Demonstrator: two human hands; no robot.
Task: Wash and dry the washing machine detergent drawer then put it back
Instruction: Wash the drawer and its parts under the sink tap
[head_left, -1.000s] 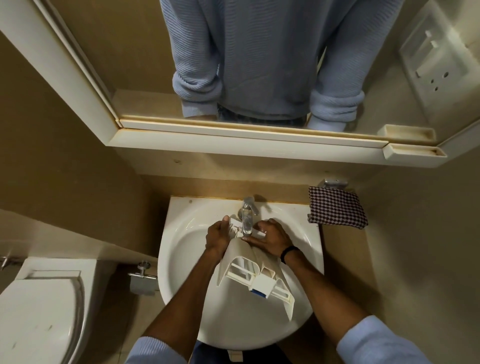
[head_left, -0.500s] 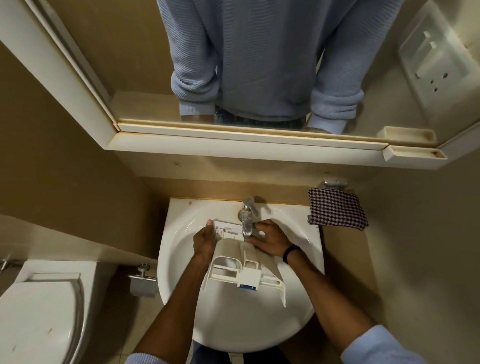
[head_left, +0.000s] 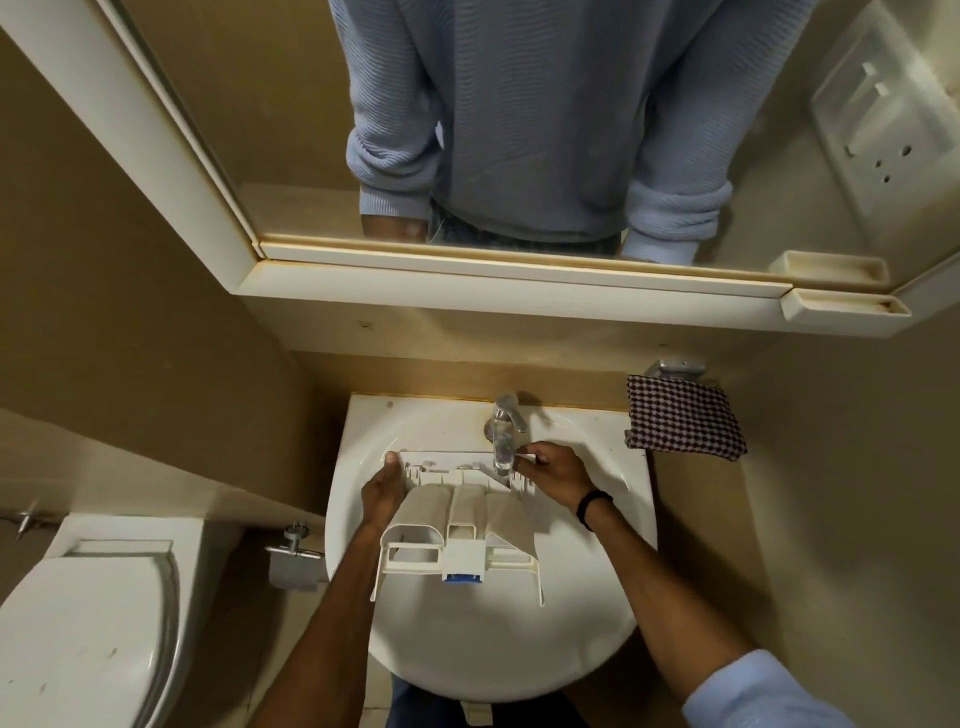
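While the detergent drawer (head_left: 457, 519) is held over the sink (head_left: 493, 649), far end under the tap (head_left: 504, 431) | left hand (head_left: 382, 493) grips its left side, right hand (head_left: 553, 475) pinches its far-right edge | risk: wet plastic may slip, striking basin.

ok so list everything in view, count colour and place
sink: 1, white, centre
tap: 1, chrome, back of sink
detergent drawer: 1, white, blue tab, over the sink under the tap
checked cloth: 1, dark and white, right of sink
toilet: 1, white, lower left
paper holder: 1, chrome, left of sink
mirror: 1, cream frame, above sink
wristband: 1, black, right wrist
left hand: 1, grips drawer's left side
right hand: 1, pinches drawer's far right corner
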